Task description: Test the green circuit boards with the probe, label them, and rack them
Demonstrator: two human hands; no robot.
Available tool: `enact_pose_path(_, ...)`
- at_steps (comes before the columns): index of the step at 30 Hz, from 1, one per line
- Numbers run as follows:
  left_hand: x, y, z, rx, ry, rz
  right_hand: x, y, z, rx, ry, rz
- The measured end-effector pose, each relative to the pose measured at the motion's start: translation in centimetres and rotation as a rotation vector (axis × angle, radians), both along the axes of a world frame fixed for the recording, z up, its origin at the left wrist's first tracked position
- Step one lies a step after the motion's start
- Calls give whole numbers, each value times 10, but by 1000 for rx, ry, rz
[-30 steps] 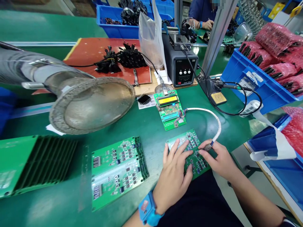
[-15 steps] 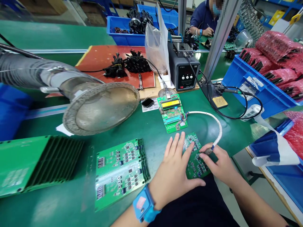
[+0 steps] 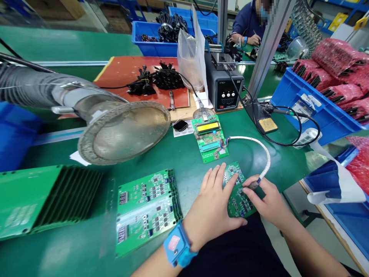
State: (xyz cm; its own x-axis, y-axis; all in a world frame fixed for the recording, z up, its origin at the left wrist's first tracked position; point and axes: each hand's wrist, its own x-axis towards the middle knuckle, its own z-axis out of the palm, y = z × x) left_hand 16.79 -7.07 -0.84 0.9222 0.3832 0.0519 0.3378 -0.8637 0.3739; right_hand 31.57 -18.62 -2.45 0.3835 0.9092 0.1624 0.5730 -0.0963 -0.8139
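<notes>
Spread flat, my left hand (image 3: 215,200) rests over the left part of a green circuit board (image 3: 238,200) near the table's front edge, covering some of it. My right hand (image 3: 266,198) pinches the connector end (image 3: 254,184) of a white sleeved cable (image 3: 266,152), held against the board's right side; its tip is hidden by the fingers. The cable curves back to a programmer board (image 3: 211,138) with a lit yellow display and a blue-green socket. Left of my hands lies a stack of circuit boards (image 3: 147,209) with small digit displays.
A fume extraction hood (image 3: 127,130) hangs at left above more stacked green boards (image 3: 29,200). Behind are a soldering station (image 3: 226,90), a sponge holder (image 3: 267,125) and black cable bundles (image 3: 167,77). A blue bin (image 3: 305,104) holds pink-wrapped packs. Across the bench sits a co-worker (image 3: 249,23).
My left hand has shifted very slightly, its thumb drawn a little inward on the board. The right hand and cable connector stay in place.
</notes>
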Motion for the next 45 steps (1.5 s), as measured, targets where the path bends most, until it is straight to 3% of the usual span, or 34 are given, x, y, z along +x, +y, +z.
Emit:
enact_pose_path(14, 2, 0, -1, -58, -45, 15, 0, 1, 4, -8, 41, -30)
enact_pose_path(22, -2, -3, 10, -35, -50, 43, -2, 1, 12, 21, 366, -112)
enact_pose_path(28, -65, 33, 19, 114, -34, 61, 2, 15, 13, 130, 557, -190)
enact_pose_path(33, -136, 76, 3, 144, 67, 167, 9, 30, -1, 124, 572, -218)
enact_pose_path(36, -157, 86, -6, 78, 136, 163, 10, 32, -8, 133, 593, -226)
enact_pose_path(38, -151, 80, -7, 103, 106, 166, 11, 31, -11, 138, 598, -231)
enact_pose_path(40, -126, 64, -2, 169, 27, 143, 11, 29, -11, 141, 591, -237)
enact_pose_path(42, -87, 41, 3, 181, -18, 62, 12, 28, -9, 146, 579, -258)
enact_pose_path(45, -24, 11, 7, 46, 26, -75, 15, 25, -5, 158, 568, -295)
